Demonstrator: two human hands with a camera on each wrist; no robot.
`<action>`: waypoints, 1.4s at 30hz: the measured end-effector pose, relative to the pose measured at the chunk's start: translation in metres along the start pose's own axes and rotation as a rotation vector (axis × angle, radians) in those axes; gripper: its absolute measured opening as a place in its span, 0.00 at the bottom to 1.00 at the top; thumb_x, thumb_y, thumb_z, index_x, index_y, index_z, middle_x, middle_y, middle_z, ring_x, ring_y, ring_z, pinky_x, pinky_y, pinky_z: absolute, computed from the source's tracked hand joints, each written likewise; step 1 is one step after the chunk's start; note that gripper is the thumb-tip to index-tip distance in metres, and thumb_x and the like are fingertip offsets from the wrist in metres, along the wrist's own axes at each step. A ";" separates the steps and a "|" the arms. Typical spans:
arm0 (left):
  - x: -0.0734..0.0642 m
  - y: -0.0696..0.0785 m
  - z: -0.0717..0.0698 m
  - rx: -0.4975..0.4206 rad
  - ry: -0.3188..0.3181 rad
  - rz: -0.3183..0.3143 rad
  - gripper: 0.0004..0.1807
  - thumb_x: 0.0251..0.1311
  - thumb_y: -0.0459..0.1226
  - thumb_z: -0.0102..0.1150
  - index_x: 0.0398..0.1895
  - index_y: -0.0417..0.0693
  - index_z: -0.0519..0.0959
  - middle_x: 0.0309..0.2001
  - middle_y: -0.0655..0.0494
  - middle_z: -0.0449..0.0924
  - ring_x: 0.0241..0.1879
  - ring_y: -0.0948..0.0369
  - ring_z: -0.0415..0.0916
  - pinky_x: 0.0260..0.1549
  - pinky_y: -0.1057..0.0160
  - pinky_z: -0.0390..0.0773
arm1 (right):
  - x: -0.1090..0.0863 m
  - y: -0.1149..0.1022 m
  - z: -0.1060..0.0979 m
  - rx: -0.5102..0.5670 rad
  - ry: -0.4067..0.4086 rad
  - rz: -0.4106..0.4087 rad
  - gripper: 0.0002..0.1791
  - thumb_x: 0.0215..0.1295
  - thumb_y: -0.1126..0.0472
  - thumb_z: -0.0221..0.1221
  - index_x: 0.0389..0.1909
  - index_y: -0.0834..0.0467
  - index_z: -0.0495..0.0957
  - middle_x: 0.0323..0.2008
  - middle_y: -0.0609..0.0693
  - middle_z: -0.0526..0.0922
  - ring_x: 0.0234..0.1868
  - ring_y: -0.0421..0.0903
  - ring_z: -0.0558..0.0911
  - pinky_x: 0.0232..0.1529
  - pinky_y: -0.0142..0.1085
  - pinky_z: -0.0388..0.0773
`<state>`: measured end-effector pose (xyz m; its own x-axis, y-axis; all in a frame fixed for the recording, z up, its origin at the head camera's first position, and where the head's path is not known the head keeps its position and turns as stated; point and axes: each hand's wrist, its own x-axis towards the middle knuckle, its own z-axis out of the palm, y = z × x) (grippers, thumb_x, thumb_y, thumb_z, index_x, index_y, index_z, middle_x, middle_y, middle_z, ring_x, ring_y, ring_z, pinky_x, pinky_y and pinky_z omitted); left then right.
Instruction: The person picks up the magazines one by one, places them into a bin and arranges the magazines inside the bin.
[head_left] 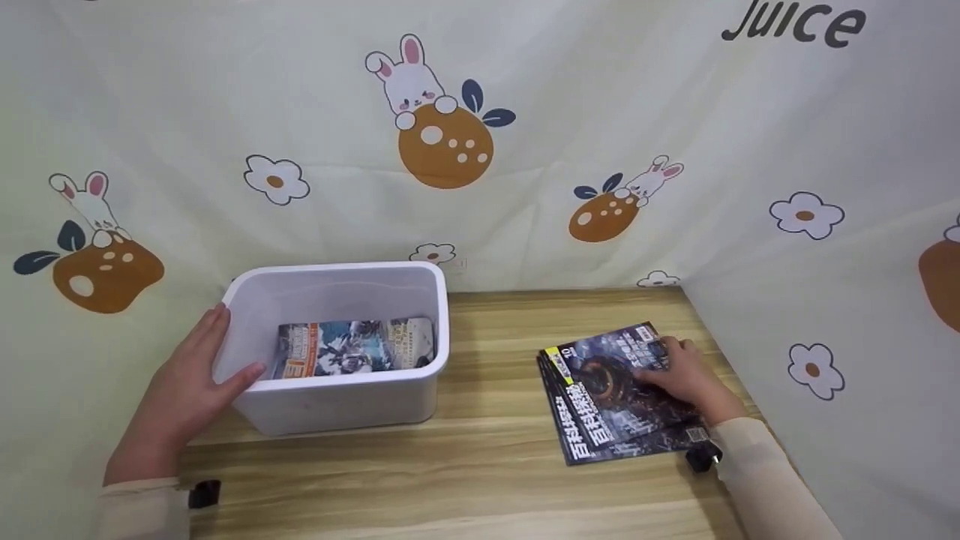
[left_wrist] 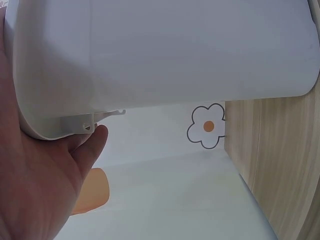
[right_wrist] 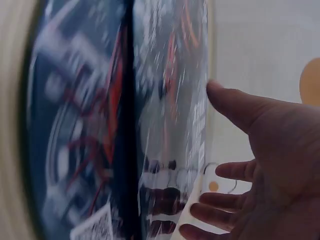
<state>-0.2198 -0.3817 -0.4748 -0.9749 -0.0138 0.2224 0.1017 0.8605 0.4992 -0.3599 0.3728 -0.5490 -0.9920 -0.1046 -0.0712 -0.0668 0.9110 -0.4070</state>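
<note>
Nearest are two cream sleeves (head_left: 142,514), each with a small black device (head_left: 204,494) at the wrist. The left hand (head_left: 184,382) grips the near-left corner of a deep, white plastic bin with a rounded rim (head_left: 337,405), thumb along the front edge and fingers along the left side. The right hand (head_left: 690,379) lies at the right edge of two overlapping, glossy dark-blue magazines (head_left: 607,390); its fingers are extended and spread with nothing enclosed, and whether the thumb touches the cover cannot be told. The upper magazine, bearing an orange ring and a yellow strip, covers most of the lower. Both lie right of the bin on a pale wood-grain table (head_left: 420,487). Inside the bin, printed blue-and-white magazine material (head_left: 352,349) rests low, its number of copies unclear. Farthest hangs a pale cloth backdrop (head_left: 600,90) printed with rabbits, oranges and flowers.
</note>
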 end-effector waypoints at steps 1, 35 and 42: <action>0.000 0.000 -0.001 -0.001 0.004 0.003 0.61 0.72 0.65 0.63 0.92 0.44 0.44 0.90 0.36 0.41 0.86 0.30 0.41 0.71 0.14 0.51 | -0.001 0.003 -0.002 0.000 -0.016 0.012 0.61 0.67 0.37 0.75 0.80 0.77 0.57 0.69 0.89 0.62 0.69 0.85 0.69 0.71 0.75 0.70; -0.001 0.009 -0.004 0.014 -0.001 -0.019 0.61 0.72 0.67 0.61 0.91 0.41 0.45 0.89 0.34 0.43 0.86 0.30 0.43 0.72 0.15 0.54 | 0.005 0.046 -0.023 0.394 -0.230 -0.164 0.56 0.69 0.56 0.76 0.88 0.64 0.54 0.81 0.80 0.56 0.66 0.72 0.79 0.71 0.56 0.77; -0.002 0.005 -0.002 0.014 0.007 -0.004 0.60 0.73 0.66 0.61 0.92 0.43 0.44 0.89 0.34 0.43 0.86 0.30 0.43 0.71 0.15 0.53 | 0.008 0.060 -0.014 0.651 -0.285 -0.133 0.47 0.74 0.62 0.71 0.87 0.63 0.57 0.78 0.82 0.59 0.50 0.54 0.87 0.48 0.40 0.90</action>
<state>-0.2165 -0.3786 -0.4715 -0.9738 -0.0208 0.2264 0.0951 0.8673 0.4887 -0.3736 0.4322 -0.5613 -0.9073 -0.3791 -0.1819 -0.0194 0.4698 -0.8825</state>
